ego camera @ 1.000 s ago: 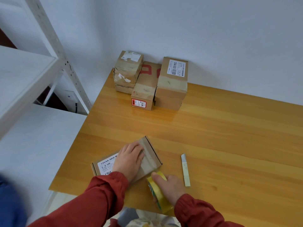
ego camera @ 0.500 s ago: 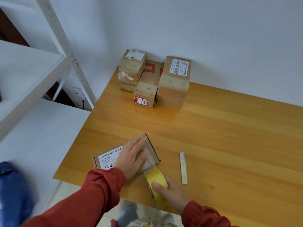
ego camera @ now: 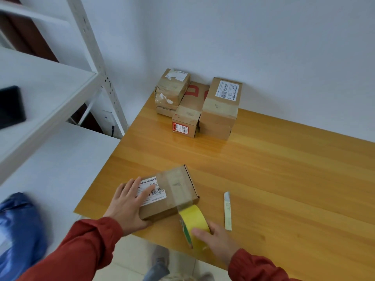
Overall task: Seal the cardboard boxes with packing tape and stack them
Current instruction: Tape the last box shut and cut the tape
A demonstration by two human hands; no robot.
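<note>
Box (ego camera: 174, 191), one, under flat left fingers (ego camera: 142, 191); five boxes (ego camera: 188, 116) behind; right fingers (ego camera: 200, 234) grip tape roll (ego camera: 194, 218)

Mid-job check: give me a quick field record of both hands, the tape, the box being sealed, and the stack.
left hand: flat on the near box at its label end, pressing down
right hand: grips the tape roll at the table front edge
tape strip: runs from the roll up over the box's right end
cutter: on the table, right of the box, untouched
stack: taped boxes grouped at the far corner

Tape roll (ego camera: 194, 224) right of box (ego camera: 162, 195)
</note>
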